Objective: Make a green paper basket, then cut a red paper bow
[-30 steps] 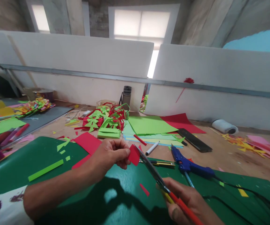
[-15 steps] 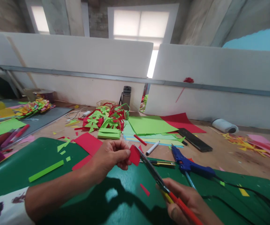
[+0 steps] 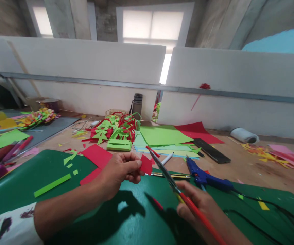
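Observation:
Between thumb and fingers, my left hand (image 3: 122,170) pinches a small piece of red paper (image 3: 146,165) above the green mat. My right hand (image 3: 197,207) grips scissors (image 3: 171,182) with red and yellow handles. Their blades look closed and point up and to the left, just right of the red piece and apart from it. A red paper scrap (image 3: 158,203) lies on the mat below. Larger red paper (image 3: 97,156) lies behind my left forearm, and a green paper strip (image 3: 52,185) rests to its left.
Behind my hands lie a marker (image 3: 167,158), a utility knife (image 3: 177,176), a blue glue gun (image 3: 208,177) with its cord, and a black phone (image 3: 211,150). Farther back are green paper sheets (image 3: 164,135), red-and-green paper crafts (image 3: 116,129) and a bottle (image 3: 137,103).
The scissors have moved up and slightly left, away from the red piece's edge. My left hand has turned the red piece slightly and still holds it.

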The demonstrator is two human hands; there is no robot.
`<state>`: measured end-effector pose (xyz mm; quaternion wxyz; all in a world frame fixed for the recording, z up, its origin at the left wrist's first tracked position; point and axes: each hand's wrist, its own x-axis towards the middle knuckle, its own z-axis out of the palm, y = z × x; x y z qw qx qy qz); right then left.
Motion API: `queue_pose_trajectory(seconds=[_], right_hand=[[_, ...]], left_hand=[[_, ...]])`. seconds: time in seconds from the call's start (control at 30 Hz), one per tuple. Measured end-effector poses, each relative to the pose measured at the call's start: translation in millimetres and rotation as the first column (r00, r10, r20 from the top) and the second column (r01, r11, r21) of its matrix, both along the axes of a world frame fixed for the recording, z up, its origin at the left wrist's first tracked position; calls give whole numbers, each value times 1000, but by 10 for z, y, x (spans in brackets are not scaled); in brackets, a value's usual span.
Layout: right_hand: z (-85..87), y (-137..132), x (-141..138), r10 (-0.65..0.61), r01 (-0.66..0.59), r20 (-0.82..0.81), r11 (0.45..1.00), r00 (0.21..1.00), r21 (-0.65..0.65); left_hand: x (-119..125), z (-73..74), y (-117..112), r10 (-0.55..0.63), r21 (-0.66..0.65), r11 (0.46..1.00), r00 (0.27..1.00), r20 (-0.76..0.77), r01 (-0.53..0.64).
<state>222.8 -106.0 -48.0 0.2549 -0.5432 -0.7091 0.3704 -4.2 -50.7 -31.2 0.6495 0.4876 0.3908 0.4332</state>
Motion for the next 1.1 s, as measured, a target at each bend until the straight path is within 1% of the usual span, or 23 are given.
queue_pose_trajectory(seconds=[0.03,0.07,0.1,0.17,0.23,0.27,0.33,0.43,0.53,0.6,0.63,0.67,0.7,0.73,0.77,0.8,0.83,0.9,1.0,1.1], right_hand=[[45,37,-19,-42,43,58,999,997,-19],[89,73,-43,-47,51,128,998,991,-27],[124,108,-70,-58,53,206,998,977,28],[146,174,-128,-72,9,387,987,919,162],[104,231,-189,-47,-93,546,970,837,225],[69,255,-220,-56,-92,567,969,822,228],[8,287,-273,-55,-101,575,966,817,236],[12,288,-305,-29,-129,558,962,829,241],[119,253,-262,-34,-125,517,955,855,270],[180,237,-212,-36,-95,421,954,906,286],[193,235,-190,-15,-72,317,962,948,263],[191,237,-174,14,-51,176,976,984,212],[176,241,-164,35,-36,9,990,999,138],[150,247,-162,36,-29,-155,998,987,47],[117,251,-166,15,-29,-283,999,959,-44],[84,252,-174,-15,-30,-358,992,934,-119],[54,251,-184,-40,-33,-400,984,915,-176],[15,237,-202,-72,-40,-424,968,903,-250],[13,203,-207,-84,-46,-404,952,911,-301],[28,179,-199,-48,-80,-367,942,929,-325]], left_hand=[[8,-10,-12,-10,-9,1000,1000,3,10],[19,-20,-31,-22,-19,1000,1000,9,22],[31,-30,-56,-38,-27,999,999,18,38],[55,-57,-120,-64,-36,997,997,42,66],[72,-87,-190,-75,-57,995,996,49,78],[77,-101,-223,-75,-74,994,996,46,78],[81,-122,-279,-66,-108,992,997,37,70],[85,-139,-333,-61,-136,989,997,37,66],[100,-167,-354,-73,-168,983,997,37,78],[111,-202,-353,-89,-176,980,995,43,95],[115,-222,-349,-94,-178,979,995,45,101],[118,-242,-344,-98,-182,978,994,46,105],[120,-261,-338,-102,-189,976,994,47,109],[122,-278,-331,-106,-196,974,993,50,113],[124,-294,-325,-111,-204,971,992,56,120],[126,-307,-319,-117,-212,969,991,67,128],[129,-319,-313,-124,-217,966,989,80,138],[140,-340,-302,-131,-222,963,986,103,151],[161,-362,-289,-119,-246,959,987,112,143],[182,-377,-290,-118,-277,949,986,121,148]])
